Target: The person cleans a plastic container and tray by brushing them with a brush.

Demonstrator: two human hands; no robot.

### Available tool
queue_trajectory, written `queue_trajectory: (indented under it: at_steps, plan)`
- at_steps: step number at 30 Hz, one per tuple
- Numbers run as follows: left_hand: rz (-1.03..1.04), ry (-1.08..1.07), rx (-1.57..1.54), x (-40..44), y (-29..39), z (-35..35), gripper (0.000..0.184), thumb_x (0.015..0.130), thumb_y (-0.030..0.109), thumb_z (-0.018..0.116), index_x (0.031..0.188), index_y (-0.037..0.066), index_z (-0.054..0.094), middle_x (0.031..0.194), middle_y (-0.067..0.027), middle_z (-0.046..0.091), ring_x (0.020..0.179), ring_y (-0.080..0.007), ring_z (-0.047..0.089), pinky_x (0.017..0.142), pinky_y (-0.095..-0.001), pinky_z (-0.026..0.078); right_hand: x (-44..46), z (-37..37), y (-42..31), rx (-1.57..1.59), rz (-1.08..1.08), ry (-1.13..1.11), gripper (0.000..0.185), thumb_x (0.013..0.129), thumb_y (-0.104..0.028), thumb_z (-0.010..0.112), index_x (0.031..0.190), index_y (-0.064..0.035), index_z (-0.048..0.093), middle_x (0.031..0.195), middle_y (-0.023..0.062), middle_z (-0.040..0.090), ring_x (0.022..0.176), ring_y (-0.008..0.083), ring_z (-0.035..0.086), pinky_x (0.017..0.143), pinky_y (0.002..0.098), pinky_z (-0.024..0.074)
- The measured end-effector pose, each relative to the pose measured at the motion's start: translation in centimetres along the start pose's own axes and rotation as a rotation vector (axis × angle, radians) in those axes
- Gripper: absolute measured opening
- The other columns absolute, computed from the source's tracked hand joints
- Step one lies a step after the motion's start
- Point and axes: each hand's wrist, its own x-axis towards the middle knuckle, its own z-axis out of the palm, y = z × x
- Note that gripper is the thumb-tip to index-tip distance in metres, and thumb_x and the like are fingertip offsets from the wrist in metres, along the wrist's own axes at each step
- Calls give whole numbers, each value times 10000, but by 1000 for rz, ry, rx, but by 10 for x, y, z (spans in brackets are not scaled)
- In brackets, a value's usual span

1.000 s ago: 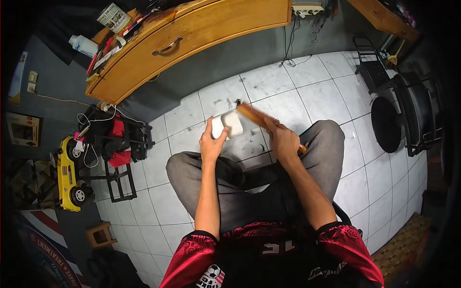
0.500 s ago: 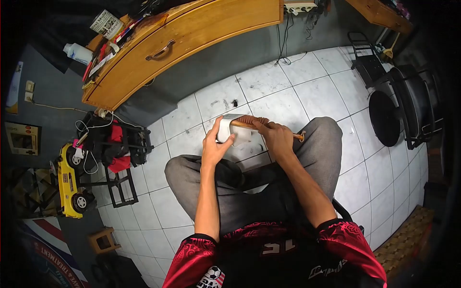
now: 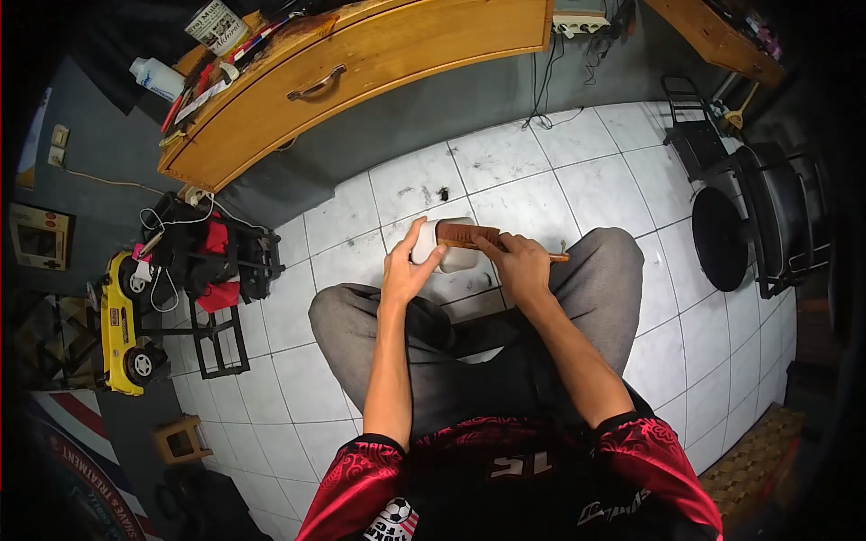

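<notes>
Over my crossed legs, a brown wooden-handled brush (image 3: 466,233) lies nearly level in front of me. My right hand (image 3: 525,266) is closed around it where the head meets the handle, its index finger laid along the head. The thin handle end (image 3: 559,258) sticks out past that hand to the right. My left hand (image 3: 408,270) grips a white sheet (image 3: 462,260) at the brush's far left end, thumb below and fingers behind. Part of this sheet shows under and behind the brush head; whether it is cloth or paper I cannot tell.
A wooden drawer desk (image 3: 379,68) runs along the wall ahead, with a can (image 3: 217,29) and a white bottle (image 3: 156,79) on top. To the left stand a black frame (image 3: 221,338) and a yellow toy car (image 3: 122,323). Black chairs (image 3: 767,212) are at right.
The brush has rolled in my hands, so its broad toothed face now shows where its narrow edge showed before. The white sheet has shifted behind it. My view has tilted slightly.
</notes>
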Motion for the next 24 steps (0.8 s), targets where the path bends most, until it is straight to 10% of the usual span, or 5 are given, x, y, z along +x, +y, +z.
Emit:
queue_trajectory:
  at_steps: [3, 5, 14, 16, 24]
  plan:
    - [37, -37, 49, 1, 3, 0, 585, 839, 329, 695, 1364, 143, 517, 778, -38, 580, 648, -103, 455, 626, -274, 433, 2, -9, 2, -31, 1, -21, 427, 762, -94, 610, 1141, -275, 686, 769, 14, 612, 698, 185, 613, 581, 328, 496]
    - [-228, -105, 27, 2, 6, -6, 687, 793, 426, 705, 1355, 85, 505, 1187, -214, 635, 1142, -301, 600, 943, -362, 460, 4, -11, 5, -5, 33, 62, 423, 753, -90, 635, 1132, -267, 696, 762, 24, 614, 673, 182, 611, 563, 331, 489]
    - [-165, 164, -197, 3, -23, -8, 892, 775, 242, 764, 1494, 163, 241, 1204, -167, 590, 1094, -275, 588, 900, -356, 485, 13, -36, 15, 683, 491, -126, 393, 930, -246, 604, 1316, -182, 568, 863, 163, 691, 694, 188, 671, 646, 290, 518]
    - [-272, 172, -819, 4, 0, -11, 757, 841, 141, 707, 1466, 172, 280, 1329, -151, 487, 1173, -255, 529, 907, -340, 482, 18, -57, 4, 945, 480, -621, 493, 953, -286, 573, 1419, -184, 448, 795, 116, 679, 700, 135, 648, 593, 288, 520]
    - [125, 6, -459, -2, -12, 18, 652, 787, 38, 720, 1365, 133, 435, 1311, -118, 353, 1265, -248, 413, 987, -315, 450, 16, -33, -19, 1563, 813, -736, 496, 1025, -393, 384, 1492, -244, 307, 760, 21, 508, 462, 47, 392, 376, 199, 355]
